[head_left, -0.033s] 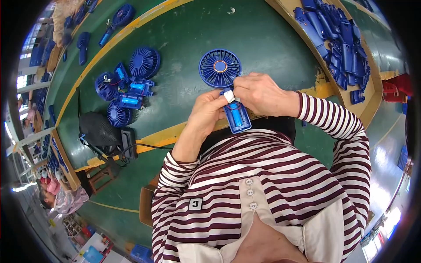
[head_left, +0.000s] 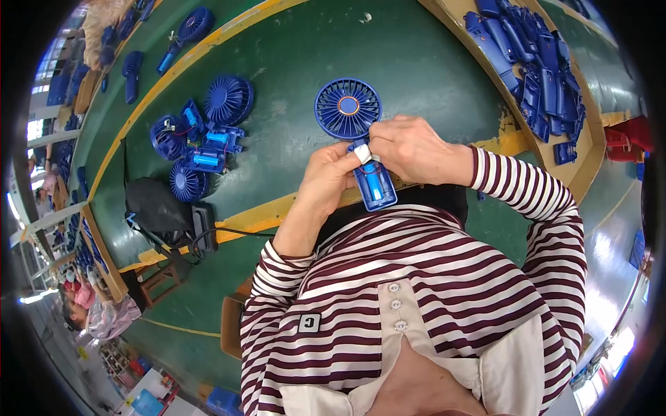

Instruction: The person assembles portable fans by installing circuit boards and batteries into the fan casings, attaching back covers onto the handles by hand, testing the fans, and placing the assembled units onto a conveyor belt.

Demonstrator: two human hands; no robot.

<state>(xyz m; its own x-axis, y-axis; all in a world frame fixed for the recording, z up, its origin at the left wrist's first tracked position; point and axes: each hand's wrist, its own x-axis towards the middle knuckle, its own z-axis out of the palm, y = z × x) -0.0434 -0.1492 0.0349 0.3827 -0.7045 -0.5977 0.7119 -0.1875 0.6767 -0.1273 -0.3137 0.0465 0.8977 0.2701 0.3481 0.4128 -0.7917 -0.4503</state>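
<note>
Blue plastic, the handheld fan (head_left: 348, 107) sits before you at the near edge of the green table (head_left: 423, 83); your left hand (head_left: 326, 173) pinches its upper handle (head_left: 377, 195), your right hand (head_left: 416, 147) curls close beside, its grip hidden

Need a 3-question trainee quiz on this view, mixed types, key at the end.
1. Multiple choice: where is the cardboard box of blue plastic shells relative to the handheld fan at the person's left hand and right hand?
A) to its left
B) to its right
C) under it

2. True or false: that fan's round head points away from the person's striped shirt.

3. Fill in: the cylindrical battery in the fan's open handle is ____ in colour.

Key: 1 B; 2 true; 3 blue.
</note>
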